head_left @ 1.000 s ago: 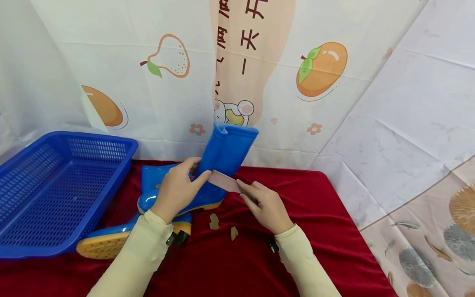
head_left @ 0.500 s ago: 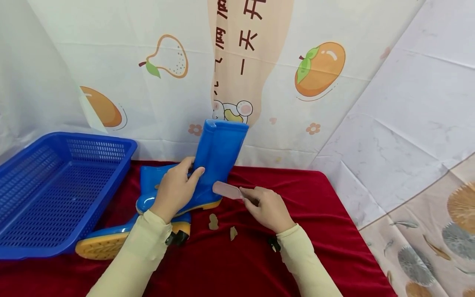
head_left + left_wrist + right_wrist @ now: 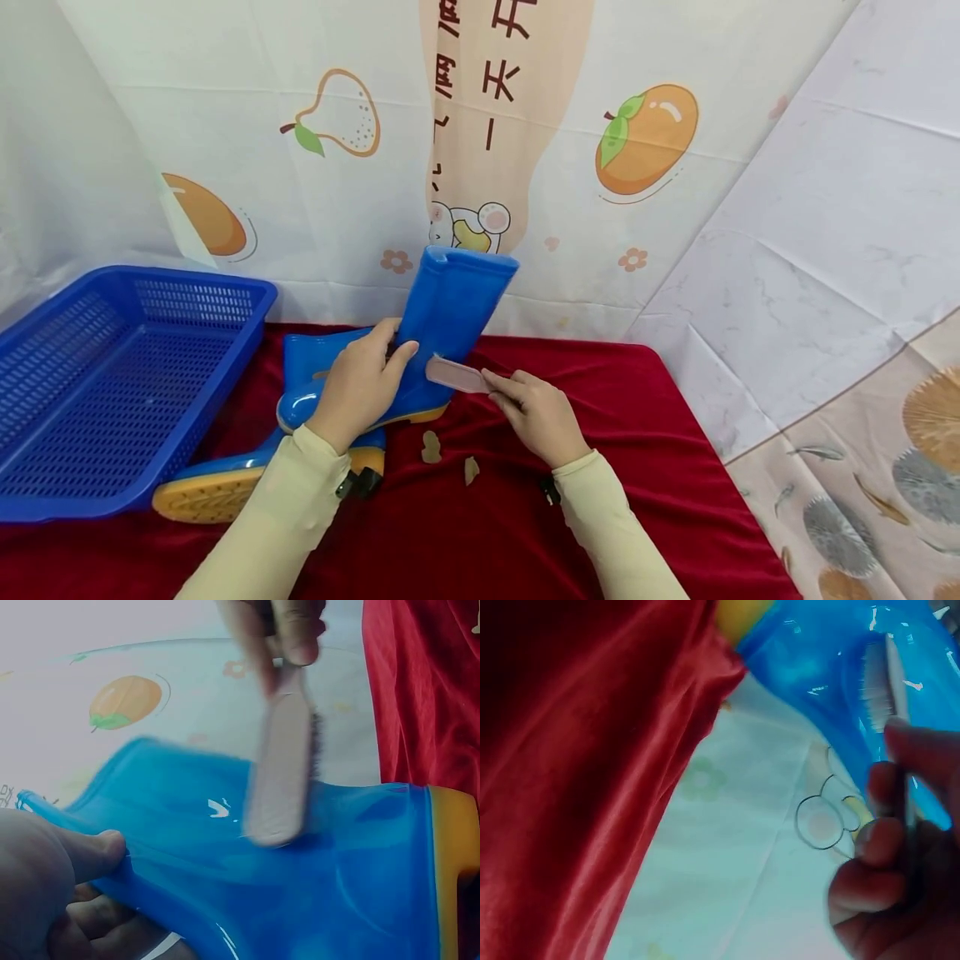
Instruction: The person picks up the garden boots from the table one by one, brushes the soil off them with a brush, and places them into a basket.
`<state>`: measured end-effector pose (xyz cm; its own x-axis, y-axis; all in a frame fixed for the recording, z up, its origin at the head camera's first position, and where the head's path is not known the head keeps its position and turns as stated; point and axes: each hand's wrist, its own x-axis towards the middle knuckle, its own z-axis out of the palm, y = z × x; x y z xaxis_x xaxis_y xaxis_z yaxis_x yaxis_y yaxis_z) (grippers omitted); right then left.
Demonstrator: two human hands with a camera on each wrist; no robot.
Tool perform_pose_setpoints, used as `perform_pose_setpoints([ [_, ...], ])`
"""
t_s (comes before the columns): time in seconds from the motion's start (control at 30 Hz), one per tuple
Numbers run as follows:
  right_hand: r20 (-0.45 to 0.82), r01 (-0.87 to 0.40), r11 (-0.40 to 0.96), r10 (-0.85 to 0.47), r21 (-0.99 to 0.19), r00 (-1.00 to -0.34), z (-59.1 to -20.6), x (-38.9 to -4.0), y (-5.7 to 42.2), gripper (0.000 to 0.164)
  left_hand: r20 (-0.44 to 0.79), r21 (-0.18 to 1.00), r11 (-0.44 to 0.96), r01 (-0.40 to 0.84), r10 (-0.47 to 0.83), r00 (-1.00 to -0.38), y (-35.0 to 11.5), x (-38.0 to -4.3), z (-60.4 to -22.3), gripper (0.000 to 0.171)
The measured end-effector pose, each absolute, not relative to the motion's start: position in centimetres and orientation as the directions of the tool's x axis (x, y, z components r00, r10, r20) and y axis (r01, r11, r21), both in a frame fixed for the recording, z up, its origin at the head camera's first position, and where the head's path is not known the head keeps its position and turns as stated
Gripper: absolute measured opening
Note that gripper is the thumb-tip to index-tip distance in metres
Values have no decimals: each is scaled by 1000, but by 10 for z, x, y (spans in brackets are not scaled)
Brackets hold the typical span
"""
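A blue rain boot [image 3: 456, 304] with a yellow sole leans over the table, its shaft tilted up to the right. My left hand [image 3: 360, 379] grips the shaft, thumb on the near side. In my right hand [image 3: 542, 414] is the handle of a pinkish scrub brush [image 3: 456, 375], whose head lies against the boot's shaft near the ankle. The left wrist view shows the brush [image 3: 281, 772] blurred over the blue surface. Bristles of the brush [image 3: 877, 686] face the boot [image 3: 802, 664] in the right wrist view.
A second blue boot [image 3: 210, 493] lies on its side, partly behind the left arm. At the left stands a blue plastic basket [image 3: 270, 300]. Two small brown flakes, one flake [image 3: 431, 447] beside another flake [image 3: 471, 471], lie on the red cloth [image 3: 465, 550]. A printed curtain [image 3: 585, 283] hangs behind.
The right hand has moved the brush down the shaft, then slightly up again. The boot's top swung left and then back right. The left hand keeps its grip.
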<state>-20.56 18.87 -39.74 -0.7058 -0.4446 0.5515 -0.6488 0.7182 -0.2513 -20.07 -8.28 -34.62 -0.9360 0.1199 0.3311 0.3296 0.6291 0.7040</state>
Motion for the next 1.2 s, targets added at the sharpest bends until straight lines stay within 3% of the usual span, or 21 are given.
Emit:
perform_pose_setpoints([
  [0.13, 526, -632, 718, -432, -291, -733, -400, -208, 191, 39, 322, 707, 637, 308, 99, -942, -85, -203, -347, 41],
  [0.33, 636, -769, 574, -489, -281, -597, -393, -206, 186, 45, 339, 697, 634, 336, 121, -933, -84, -202, -346, 41],
  [0.43, 649, -781, 564, -494, -268, -579, -391, -205, 183, 46, 357, 686, 632, 362, 141, -923, -82, -201, -345, 37],
  [0.53, 621, -745, 610, -480, -271, -620, -396, -207, 186, 45, 354, 687, 632, 358, 139, -925, -81, -200, -345, 35],
  [0.67, 501, -629, 697, -430, -344, -751, -406, -212, 192, 42, 321, 706, 631, 322, 121, -939, -82, -199, -344, 37],
  [0.77, 449, -579, 715, -400, -392, -799, -409, -214, 195, 41, 306, 710, 637, 301, 106, -946, -83, -199, -345, 39],
  [0.83, 476, -607, 682, -408, -409, -779, -407, -214, 194, 41, 307, 709, 639, 297, 99, -947, -84, -199, -345, 40],
  [1.07, 653, -787, 519, -475, -334, -590, -398, -211, 186, 43, 333, 697, 634, 335, 127, -934, -82, -199, -345, 39],
  [1.2, 650, -755, 578, -452, -309, -611, -399, -211, 186, 45, 335, 699, 628, 342, 135, -932, -81, -199, -345, 38],
])
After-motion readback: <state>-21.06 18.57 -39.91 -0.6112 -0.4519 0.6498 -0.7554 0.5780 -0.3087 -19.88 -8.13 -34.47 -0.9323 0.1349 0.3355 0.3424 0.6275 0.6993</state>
